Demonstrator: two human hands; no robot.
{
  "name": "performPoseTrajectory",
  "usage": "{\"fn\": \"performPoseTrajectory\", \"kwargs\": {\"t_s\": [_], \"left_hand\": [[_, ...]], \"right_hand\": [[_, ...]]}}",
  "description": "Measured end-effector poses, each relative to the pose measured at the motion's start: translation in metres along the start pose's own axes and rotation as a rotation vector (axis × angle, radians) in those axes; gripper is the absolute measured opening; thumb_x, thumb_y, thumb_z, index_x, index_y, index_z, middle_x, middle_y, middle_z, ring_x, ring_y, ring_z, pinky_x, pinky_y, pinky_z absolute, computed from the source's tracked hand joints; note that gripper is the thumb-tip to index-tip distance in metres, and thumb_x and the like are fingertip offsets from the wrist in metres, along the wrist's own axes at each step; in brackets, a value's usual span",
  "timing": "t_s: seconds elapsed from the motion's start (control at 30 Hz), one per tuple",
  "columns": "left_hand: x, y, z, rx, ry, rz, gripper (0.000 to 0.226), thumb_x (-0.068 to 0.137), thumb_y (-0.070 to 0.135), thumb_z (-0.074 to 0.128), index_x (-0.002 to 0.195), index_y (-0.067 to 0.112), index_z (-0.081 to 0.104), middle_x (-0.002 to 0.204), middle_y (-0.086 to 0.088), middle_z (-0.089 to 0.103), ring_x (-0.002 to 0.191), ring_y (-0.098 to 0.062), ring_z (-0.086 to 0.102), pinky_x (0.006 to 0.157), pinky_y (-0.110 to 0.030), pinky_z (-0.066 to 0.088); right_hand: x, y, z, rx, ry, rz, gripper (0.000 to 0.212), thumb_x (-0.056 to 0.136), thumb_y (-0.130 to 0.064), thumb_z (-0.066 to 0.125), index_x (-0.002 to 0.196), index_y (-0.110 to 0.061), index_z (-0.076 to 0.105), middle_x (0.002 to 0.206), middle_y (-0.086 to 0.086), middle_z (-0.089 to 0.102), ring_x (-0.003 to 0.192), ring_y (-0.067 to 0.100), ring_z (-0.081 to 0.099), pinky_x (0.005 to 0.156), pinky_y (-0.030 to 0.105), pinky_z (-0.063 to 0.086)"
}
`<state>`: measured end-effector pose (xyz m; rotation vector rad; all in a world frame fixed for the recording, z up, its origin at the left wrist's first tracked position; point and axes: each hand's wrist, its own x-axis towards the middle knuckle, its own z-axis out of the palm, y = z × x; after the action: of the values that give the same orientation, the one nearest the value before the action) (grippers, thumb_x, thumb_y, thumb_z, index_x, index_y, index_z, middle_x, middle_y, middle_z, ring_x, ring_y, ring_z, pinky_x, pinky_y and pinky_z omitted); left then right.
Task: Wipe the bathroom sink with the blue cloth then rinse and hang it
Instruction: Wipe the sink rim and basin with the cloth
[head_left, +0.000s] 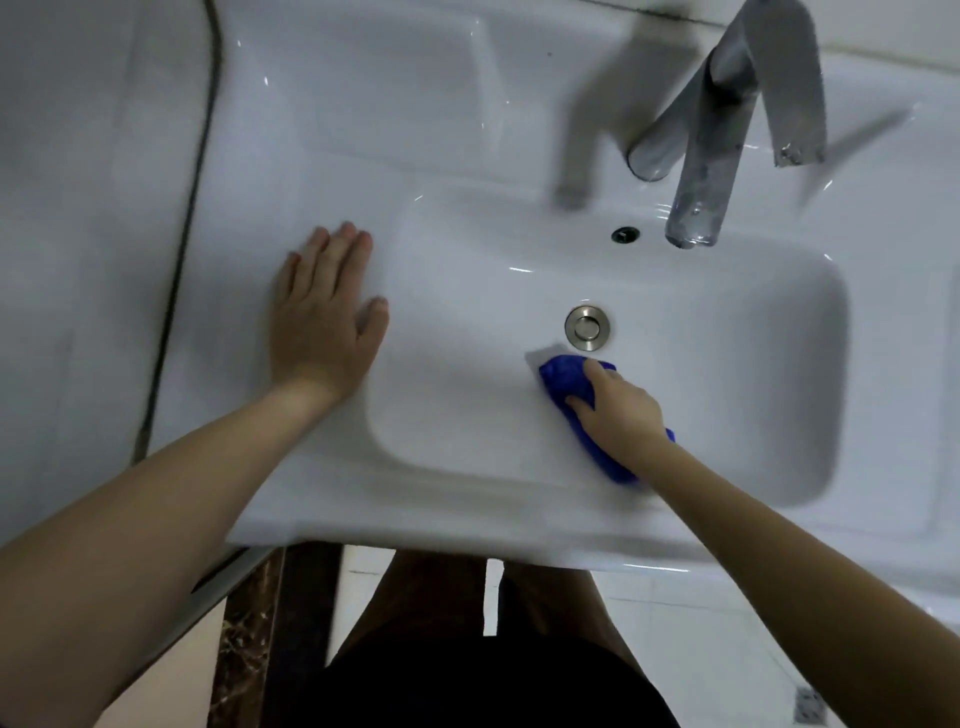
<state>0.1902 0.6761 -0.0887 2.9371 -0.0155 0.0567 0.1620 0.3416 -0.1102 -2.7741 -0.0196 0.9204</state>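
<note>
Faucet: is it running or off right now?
Off. No stream falls from the faucet spout, and the basin around the drain shows no flowing water.

Both arms are reaching forward, bare to the elbow.
The left hand (324, 317) is lying flat, fingers together; the right hand (618, 410) is curling, knuckles up, gripping.

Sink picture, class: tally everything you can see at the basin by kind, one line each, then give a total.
Hands: 2, left hand and right hand
Blue cloth: 1
Tap: 1
Drain plug: 1
Overflow hole: 1
Sink: 1
Total: 7
</note>
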Motion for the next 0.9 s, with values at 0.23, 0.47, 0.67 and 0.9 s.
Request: {"fn": "performPoseTrajectory", "kwargs": {"t_s": [0.23, 0.47, 0.67, 0.9], "left_hand": [[-0.001, 0.002, -0.001, -0.006, 0.021, 0.014, 0.061, 0.090, 0.033, 0.042, 0.148, 0.014, 0.037, 0.155, -0.009, 0.038, 0.144, -0.030, 0.031, 0.118, -0.043, 0.018], [0.000, 0.010, -0.013, -0.021, -0.106, -0.036, 0.063, 0.090, 0.036, 0.036, 0.147, 0.011, 0.037, 0.155, -0.013, 0.037, 0.144, -0.034, 0.031, 0.117, -0.043, 0.017], [0.024, 0.043, -0.056, -0.192, -0.294, -0.214, 0.054, 0.093, 0.024, 0.045, 0.144, 0.008, 0.041, 0.149, -0.018, 0.040, 0.137, -0.036, 0.035, 0.113, -0.044, 0.027], [0.053, 0.164, -0.126, -0.575, -0.098, -0.013, 0.032, 0.094, 0.017, 0.055, 0.126, 0.014, 0.057, 0.108, -0.003, 0.064, 0.099, -0.023, 0.059, 0.088, -0.034, 0.048]], "right_hand": [[-0.021, 0.066, -0.028, -0.204, -0.021, 0.394, 0.028, 0.099, -0.026, 0.042, 0.123, -0.011, 0.043, 0.106, 0.011, 0.060, 0.074, 0.028, 0.048, 0.063, 0.033, 0.038], [-0.041, 0.054, -0.064, 0.162, -0.426, 0.355, 0.026, 0.082, -0.030, 0.063, 0.096, -0.009, 0.064, 0.089, 0.011, 0.067, 0.080, 0.025, 0.062, 0.066, 0.032, 0.048], [-0.073, 0.051, -0.104, 0.791, -0.510, 0.121, 0.032, 0.088, -0.042, 0.066, 0.109, -0.018, 0.067, 0.099, 0.004, 0.073, 0.086, 0.021, 0.067, 0.080, 0.035, 0.054], [-0.085, 0.033, -0.128, 1.388, 0.292, 0.254, 0.031, 0.090, -0.033, 0.067, 0.100, -0.006, 0.054, 0.082, 0.009, 0.063, 0.067, 0.023, 0.061, 0.060, 0.035, 0.053]]}}
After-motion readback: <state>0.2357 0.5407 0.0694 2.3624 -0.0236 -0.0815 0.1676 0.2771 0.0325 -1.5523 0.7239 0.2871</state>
